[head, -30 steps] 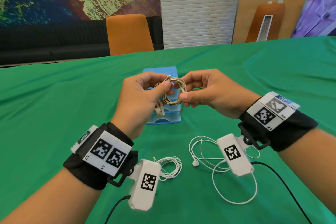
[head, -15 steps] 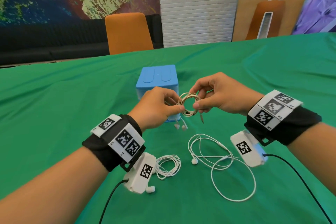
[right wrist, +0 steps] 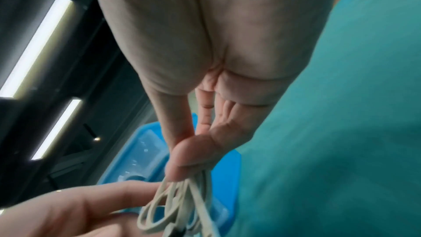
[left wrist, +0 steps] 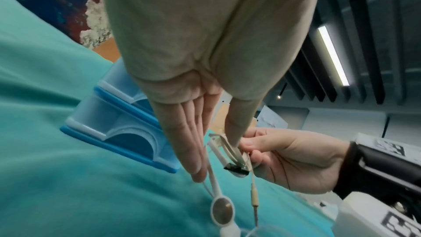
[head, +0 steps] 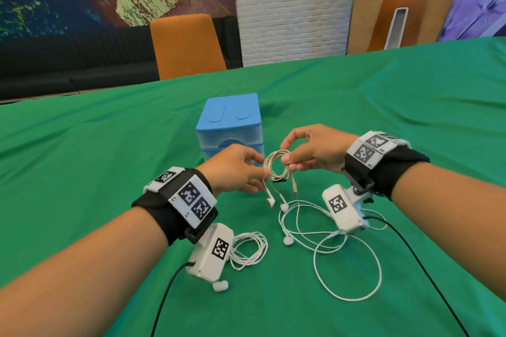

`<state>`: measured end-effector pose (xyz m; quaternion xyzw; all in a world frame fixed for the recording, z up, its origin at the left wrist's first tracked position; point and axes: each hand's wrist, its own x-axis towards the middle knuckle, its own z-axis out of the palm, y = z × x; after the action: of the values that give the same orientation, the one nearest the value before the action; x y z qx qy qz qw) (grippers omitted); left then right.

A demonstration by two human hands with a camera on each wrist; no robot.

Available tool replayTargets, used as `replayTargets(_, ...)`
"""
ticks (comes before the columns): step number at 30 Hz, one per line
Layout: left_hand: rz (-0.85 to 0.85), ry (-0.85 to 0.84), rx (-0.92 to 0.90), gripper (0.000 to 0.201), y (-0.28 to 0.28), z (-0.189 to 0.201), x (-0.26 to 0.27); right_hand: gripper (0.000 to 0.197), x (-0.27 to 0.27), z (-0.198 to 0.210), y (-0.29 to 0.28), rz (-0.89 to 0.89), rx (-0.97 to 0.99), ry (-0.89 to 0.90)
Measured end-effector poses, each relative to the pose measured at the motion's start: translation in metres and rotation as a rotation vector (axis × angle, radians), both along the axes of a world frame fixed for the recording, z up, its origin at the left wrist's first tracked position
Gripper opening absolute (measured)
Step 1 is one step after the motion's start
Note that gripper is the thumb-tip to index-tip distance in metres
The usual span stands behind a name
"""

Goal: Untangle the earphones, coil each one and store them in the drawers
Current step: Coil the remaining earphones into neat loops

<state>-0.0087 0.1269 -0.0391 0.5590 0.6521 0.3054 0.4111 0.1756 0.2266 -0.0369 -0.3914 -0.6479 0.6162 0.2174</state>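
Note:
A coiled beige earphone [head: 276, 166] hangs in the air in front of the blue drawer box [head: 229, 120]. My left hand [head: 261, 172] pinches its left side and my right hand [head: 286, 160] pinches its right side. Two earbuds [head: 271, 201] and the jack plug [head: 294, 189] dangle below the coil. The left wrist view has the coil [left wrist: 232, 152], one earbud [left wrist: 222, 211] and the drawer fronts [left wrist: 127, 131]. Seen from the right wrist, thumb and finger squeeze the coil [right wrist: 168, 210]. A coiled white earphone [head: 249, 250] and a loose white earphone [head: 334, 243] lie on the green cloth.
The table is covered with a green cloth [head: 82, 172]. An orange chair [head: 187, 45] stands behind its far edge. Black cables [head: 427, 276] run from both wrist cameras across the cloth towards me.
Both hands have come down and towards me with the beige coil, from level with the drawer box top to in front of it. The earbuds and plug now hang free below.

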Motion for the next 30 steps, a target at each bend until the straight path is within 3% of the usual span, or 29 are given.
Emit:
replayTargets(3,-0.109,0.194,-0.092,0.058,0.004,-0.009,0.0,0.02,0.001,-0.022,0.01,-0.106,-0.1,-0.059)
replayTargets(8,-0.285,0.591,-0.058,0.062,0.002,-0.007,0.003,0.015,0.007,-0.038,0.02,-0.262,-0.172,-0.052)
replayTargets(25,-0.363,0.746,-0.063,0.056,0.005,-0.002,0.012,0.013,0.014,-0.038,0.025,-0.32,0.09,-0.323)
replayTargets(30,-0.331,0.714,0.022,0.042,0.001,0.005,0.009,0.01,0.015,-0.027,0.013,-0.181,0.443,-0.562)
